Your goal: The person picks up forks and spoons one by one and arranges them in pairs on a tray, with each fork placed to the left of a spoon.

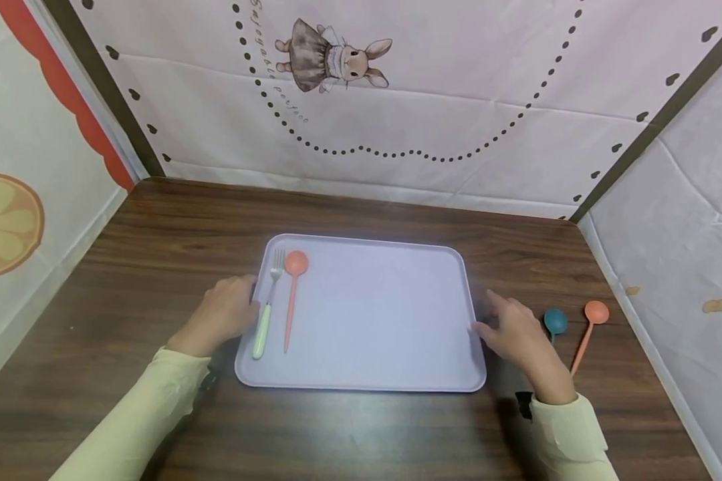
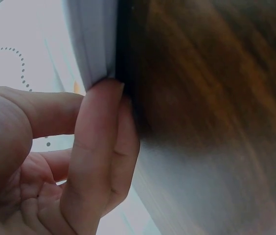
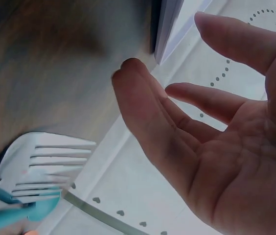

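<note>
A pale lilac rectangular tray (image 1: 373, 314) lies on the table. On its left side rest a fork with a pale green handle (image 1: 262, 339) and a coral spoon (image 1: 295, 263), side by side. My left hand (image 1: 225, 310) grips the tray's left rim; the left wrist view shows the fingertips against the tray edge (image 2: 93, 44). Beside the right rim is my right hand (image 1: 514, 334), thumb and fingers spread. In the right wrist view these fingers (image 3: 138, 98) stand apart from the tray edge and hold nothing.
Right of my right hand lie a teal spoon (image 1: 555, 321) and another coral spoon (image 1: 596, 312). Metal forks (image 3: 55, 147) show beside them in the right wrist view. Cloth-covered walls (image 1: 427, 100) border the dark wooden table (image 1: 174, 220) at the back and sides.
</note>
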Available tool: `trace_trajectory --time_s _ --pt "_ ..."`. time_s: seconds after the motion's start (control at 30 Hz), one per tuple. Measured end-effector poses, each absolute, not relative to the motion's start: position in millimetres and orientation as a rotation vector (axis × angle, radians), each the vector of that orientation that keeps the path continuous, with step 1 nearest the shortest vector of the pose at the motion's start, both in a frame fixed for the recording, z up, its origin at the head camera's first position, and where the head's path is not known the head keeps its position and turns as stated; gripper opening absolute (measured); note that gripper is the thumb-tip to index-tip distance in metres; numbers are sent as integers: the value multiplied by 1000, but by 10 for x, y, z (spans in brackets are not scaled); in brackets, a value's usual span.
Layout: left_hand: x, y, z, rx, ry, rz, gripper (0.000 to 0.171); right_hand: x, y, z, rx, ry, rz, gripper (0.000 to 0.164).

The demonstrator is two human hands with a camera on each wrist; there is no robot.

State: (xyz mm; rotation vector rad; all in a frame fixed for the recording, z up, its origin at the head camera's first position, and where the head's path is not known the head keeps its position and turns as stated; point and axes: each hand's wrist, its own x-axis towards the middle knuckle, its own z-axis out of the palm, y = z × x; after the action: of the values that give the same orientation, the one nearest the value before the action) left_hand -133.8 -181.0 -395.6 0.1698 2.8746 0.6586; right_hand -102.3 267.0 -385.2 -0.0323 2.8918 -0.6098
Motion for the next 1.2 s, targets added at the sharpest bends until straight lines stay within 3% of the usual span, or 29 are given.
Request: trace_trajectory --time_s 1.07,1.2 --pt "-1346 -1806 -3928 179 2870 649 46 -803 2835 -3737 -86 2939 -424 70" --pt "-1344 -1801 -3927 175 2865 652 47 -769 2861 -3737 -100 2943 -412 64"
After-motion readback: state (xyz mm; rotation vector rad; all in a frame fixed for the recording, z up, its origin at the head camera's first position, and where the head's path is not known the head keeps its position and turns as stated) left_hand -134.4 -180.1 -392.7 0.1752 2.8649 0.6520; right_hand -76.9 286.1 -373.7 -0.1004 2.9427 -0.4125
